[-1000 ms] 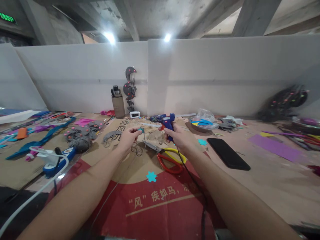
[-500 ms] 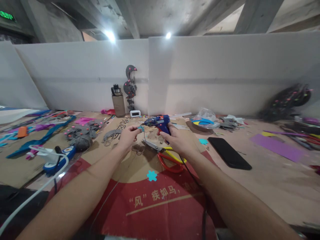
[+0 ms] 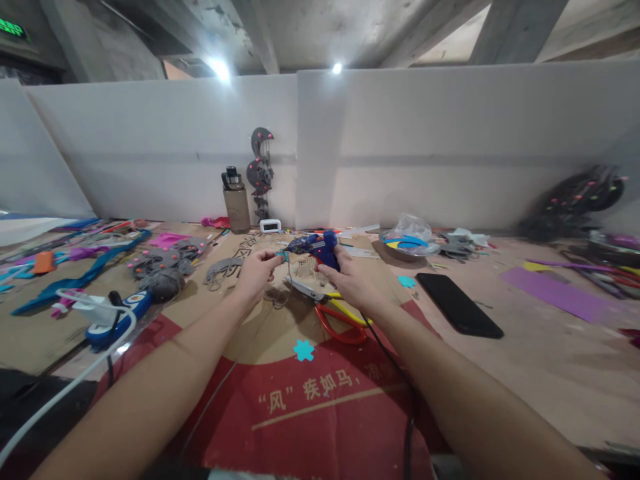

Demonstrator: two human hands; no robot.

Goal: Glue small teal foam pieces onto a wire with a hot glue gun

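My right hand (image 3: 349, 277) is wrapped round the handle of a blue glue gun (image 3: 327, 248), whose nozzle points left. At the nozzle tip, my left hand (image 3: 261, 272) pinches a small teal cut-out piece (image 3: 283, 256), with grey yarn hanging below it. Whether the nozzle touches the piece I cannot tell. Scissors (image 3: 343, 321) with red and yellow handles lie open-bladed beneath the hands on a cardboard sheet (image 3: 320, 427). Nearer me on that sheet is a turquoise flower-shaped cut-out (image 3: 303, 350).
A black phone (image 3: 457, 305) and another turquoise cut-out (image 3: 407, 282) lie to the right. At the left are a blue power strip (image 3: 120, 321) and a grey yarn ball (image 3: 167, 285). A bottle (image 3: 237, 207) stands at the back; the glue gun's cord (image 3: 385, 350) runs past my right forearm.
The glue gun has tilted slightly, its nozzle close to the teal piece. My left hand stays in nearly the same place with its pinch.
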